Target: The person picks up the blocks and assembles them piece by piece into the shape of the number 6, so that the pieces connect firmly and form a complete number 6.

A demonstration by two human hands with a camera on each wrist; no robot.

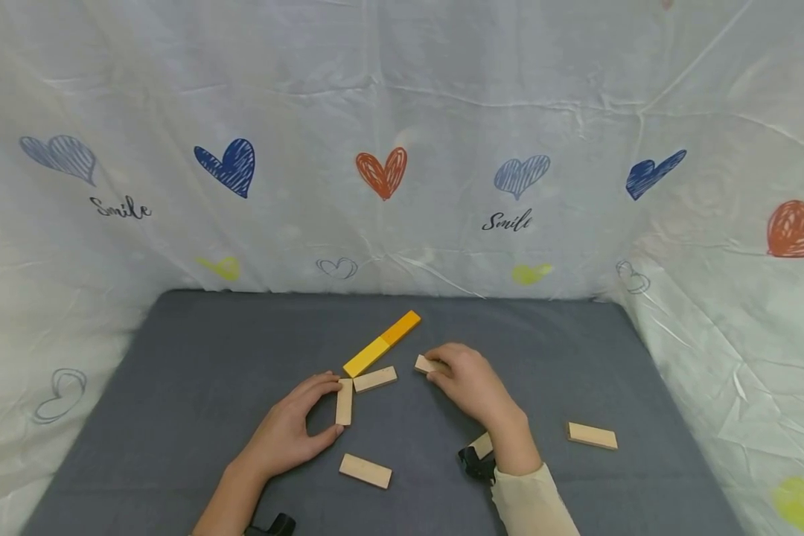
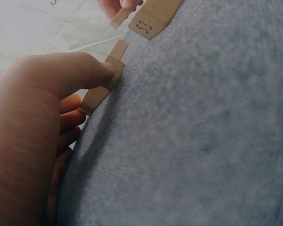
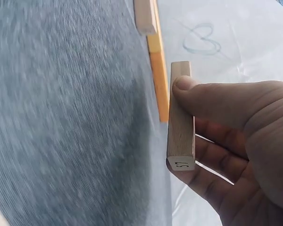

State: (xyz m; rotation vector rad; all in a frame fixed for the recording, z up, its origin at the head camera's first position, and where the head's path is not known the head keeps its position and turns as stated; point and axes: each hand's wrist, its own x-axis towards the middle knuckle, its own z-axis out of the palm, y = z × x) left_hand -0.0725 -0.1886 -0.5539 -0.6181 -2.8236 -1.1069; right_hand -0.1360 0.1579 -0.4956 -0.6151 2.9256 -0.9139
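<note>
My left hand (image 1: pixel 293 428) pinches a plain wooden block (image 1: pixel 345 403) between thumb and fingers, one at each end of its length. That block lies on the grey cloth, its far end close to a second plain block (image 1: pixel 375 380) and to the near end of a yellow block (image 1: pixel 366 357). An orange block (image 1: pixel 400 327) continues the yellow one in a straight line. My right hand (image 1: pixel 472 383) grips another wooden block (image 3: pixel 181 127), marked 57 on its end, between thumb and fingers. In the right wrist view it overlaps the orange block's end.
Nearer the front lies a loose wooden block (image 1: pixel 365 471). Another block (image 1: pixel 482 445) is partly hidden beneath the right wrist. Farther right sits one more block (image 1: pixel 592 436). A white curtain with printed hearts (image 1: pixel 382 173) hangs behind the grey-covered table (image 1: pixel 241 342).
</note>
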